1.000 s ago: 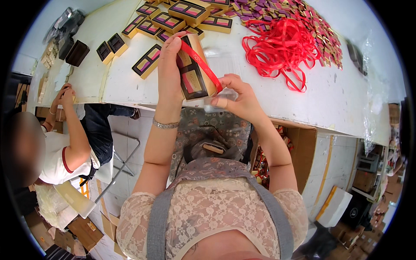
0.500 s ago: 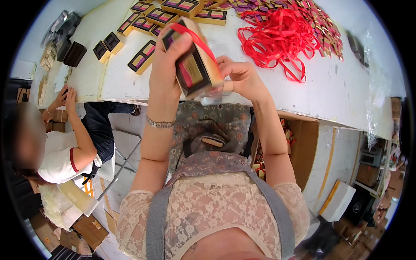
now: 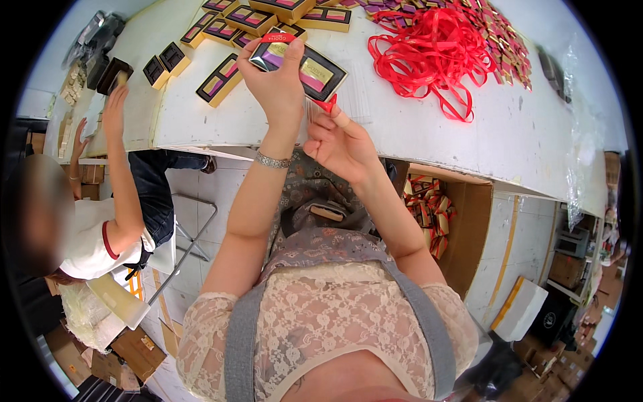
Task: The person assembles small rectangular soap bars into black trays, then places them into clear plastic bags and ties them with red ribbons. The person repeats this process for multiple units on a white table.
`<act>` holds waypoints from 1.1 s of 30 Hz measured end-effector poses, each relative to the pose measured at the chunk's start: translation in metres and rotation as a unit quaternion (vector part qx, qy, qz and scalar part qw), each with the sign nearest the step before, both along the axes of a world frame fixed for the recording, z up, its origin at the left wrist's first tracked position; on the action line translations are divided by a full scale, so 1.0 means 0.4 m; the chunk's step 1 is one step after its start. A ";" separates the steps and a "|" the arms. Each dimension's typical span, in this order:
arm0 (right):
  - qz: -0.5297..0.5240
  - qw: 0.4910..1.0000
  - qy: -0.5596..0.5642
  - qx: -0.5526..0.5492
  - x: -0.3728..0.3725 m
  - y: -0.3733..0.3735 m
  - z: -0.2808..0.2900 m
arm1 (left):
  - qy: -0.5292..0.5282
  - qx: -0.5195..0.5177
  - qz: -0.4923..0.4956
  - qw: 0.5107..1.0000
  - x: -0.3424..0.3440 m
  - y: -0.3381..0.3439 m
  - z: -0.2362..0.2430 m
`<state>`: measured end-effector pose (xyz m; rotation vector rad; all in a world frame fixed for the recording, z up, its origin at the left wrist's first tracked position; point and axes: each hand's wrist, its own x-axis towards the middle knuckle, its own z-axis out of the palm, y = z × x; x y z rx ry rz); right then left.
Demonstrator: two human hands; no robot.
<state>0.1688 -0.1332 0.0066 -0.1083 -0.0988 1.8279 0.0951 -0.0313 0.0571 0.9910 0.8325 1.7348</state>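
Observation:
My left hand (image 3: 278,87) grips a small gold-and-black gift box (image 3: 320,75), thumb on top and fingers underneath. The box is tilted, its dark insert holding gold, purple and pink wrapped squares. A red ribbon (image 3: 277,38) crosses its far left end. At the near corner, another piece of red ribbon (image 3: 327,104) sticks out against my right hand (image 3: 341,142). That hand's other fingers are curled, and one finger wears a pale wrap. Part of the ribbon is hidden behind the box and fingers. Below the box, a clear plastic tray (image 3: 355,100) lies on the table.
Similar boxes (image 3: 219,82) sit across the far left table (image 3: 429,141). A heap of red ribbon (image 3: 432,57) and many small wrapped squares (image 3: 512,57) lie right. Under the edge stands a carton (image 3: 469,221) of ribboned pieces. A co-worker (image 3: 94,228) sits left, reaching toward dark boxes.
My left hand has turned the box flatter, its insert facing up, and moved it slightly right and away. My right hand has dropped lower, toward me. The co-worker's hand has lifted a small object.

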 end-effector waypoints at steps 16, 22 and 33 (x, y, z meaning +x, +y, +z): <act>-0.098 0.946 -0.302 -0.068 0.024 -0.024 0.033 | -0.040 -0.034 -0.036 0.998 -0.063 -0.071 0.014; -0.012 1.000 0.009 -0.008 0.009 -0.014 -0.008 | -0.130 -0.110 -0.193 0.966 -0.088 -0.057 -0.024; -0.206 0.592 -0.759 0.178 0.176 -0.106 0.187 | 0.127 0.086 -0.190 0.970 -0.055 -0.194 -0.017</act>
